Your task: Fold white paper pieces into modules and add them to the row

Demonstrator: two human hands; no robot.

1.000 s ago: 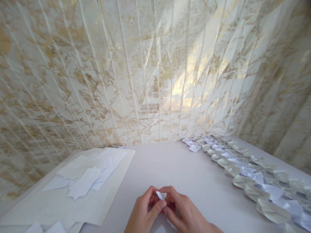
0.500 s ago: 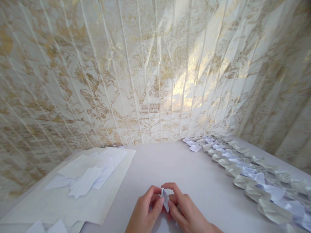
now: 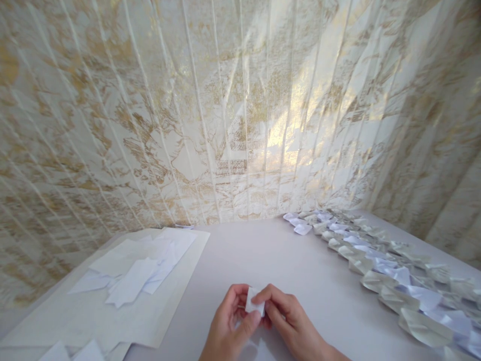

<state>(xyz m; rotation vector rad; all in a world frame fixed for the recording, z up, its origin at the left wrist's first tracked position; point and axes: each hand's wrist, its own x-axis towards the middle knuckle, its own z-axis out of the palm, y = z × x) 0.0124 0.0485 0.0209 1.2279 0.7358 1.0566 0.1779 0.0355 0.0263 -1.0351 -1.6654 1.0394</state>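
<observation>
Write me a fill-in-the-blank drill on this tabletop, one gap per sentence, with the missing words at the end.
The left hand and the right hand hold a small white piece made of ____.
From the person's view, the rows of folded pieces lie toward the ____ side of the table.
The loose white cutouts lie on top of a large, pale, flat ____.

Missing words: paper; right; sheet.

The left hand (image 3: 233, 323) and right hand (image 3: 288, 315), toward six o'clock, are bare, with slender fingers; the right forearm (image 3: 326, 349), toward five o'clock, is bare too.
</observation>
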